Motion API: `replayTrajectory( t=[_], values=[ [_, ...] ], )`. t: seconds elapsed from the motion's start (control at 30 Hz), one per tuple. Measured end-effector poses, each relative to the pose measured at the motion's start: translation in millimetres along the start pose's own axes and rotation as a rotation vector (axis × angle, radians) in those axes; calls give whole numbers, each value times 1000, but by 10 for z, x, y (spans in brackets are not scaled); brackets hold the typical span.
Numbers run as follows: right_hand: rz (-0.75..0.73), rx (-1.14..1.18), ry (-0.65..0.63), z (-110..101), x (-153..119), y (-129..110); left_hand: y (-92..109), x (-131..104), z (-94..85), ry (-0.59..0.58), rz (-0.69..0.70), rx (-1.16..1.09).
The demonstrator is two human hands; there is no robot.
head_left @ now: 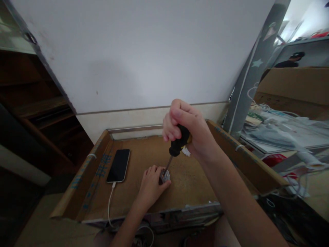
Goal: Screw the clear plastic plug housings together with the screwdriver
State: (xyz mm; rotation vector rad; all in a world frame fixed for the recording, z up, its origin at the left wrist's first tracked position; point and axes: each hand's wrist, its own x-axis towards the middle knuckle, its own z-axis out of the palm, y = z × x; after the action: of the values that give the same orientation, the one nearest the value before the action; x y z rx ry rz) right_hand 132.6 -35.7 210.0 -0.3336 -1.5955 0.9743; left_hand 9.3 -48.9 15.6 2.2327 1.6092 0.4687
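My right hand [183, 125] is wrapped round the black and yellow handle of a screwdriver [177, 145], tilted with its shaft pointing down and to the left. The screwdriver's tip meets a small round metal part [166, 176] on the cardboard surface. Its exact kind is too small to make out. My left hand [153, 183] grips that part from the left, thumb at the near side and fingers at the far side. Some of the part is hidden under the fingers.
A phone [118, 165] with a white cable [110, 202] lies to the left on the cardboard-lined tray [144, 145]. Behind it rises a white wall [154, 61]. A grey post [244, 82] and a cluttered table [277, 137] stand at right. A person [290, 61] is farther back.
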Motion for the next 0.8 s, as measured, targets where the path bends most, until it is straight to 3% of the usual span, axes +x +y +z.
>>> replayTrajectory(
  t=[0.1, 0.17, 0.27, 0.4, 0.47, 0.53, 0.6, 0.67, 0.73, 0.8],
  values=[
    [-262, -480, 292, 6, -6, 10, -21, 7, 18, 2, 2, -2],
    [-385, -653, 405, 46, -38, 19, -28, 11, 28, 3, 2, -5],
    [-260, -402, 318, 88, -87, 23, -22, 12, 23, 9, 3, -1],
    [45, 167, -110, 46, -72, -1, -2, 6, -5, 3, 8, -5],
    [95, 175, -191, 30, -48, -25, -3, 5, -6, 1, 4, 0],
    [28, -84, -61, 53, -38, -53, -13, 6, 9, 2, -1, 7],
    [-128, -463, 173, 105, -54, -79, -26, 7, 30, 6, -5, 2],
    [-264, -730, 300, 155, -92, -100, -36, 7, 48, 18, -4, -9],
    [-289, -757, 293, 169, -137, -121, -40, 5, 54, 41, 2, -11],
    [-206, -528, 182, 133, -171, -144, -41, 2, 50, 57, 16, -4]
  ],
)
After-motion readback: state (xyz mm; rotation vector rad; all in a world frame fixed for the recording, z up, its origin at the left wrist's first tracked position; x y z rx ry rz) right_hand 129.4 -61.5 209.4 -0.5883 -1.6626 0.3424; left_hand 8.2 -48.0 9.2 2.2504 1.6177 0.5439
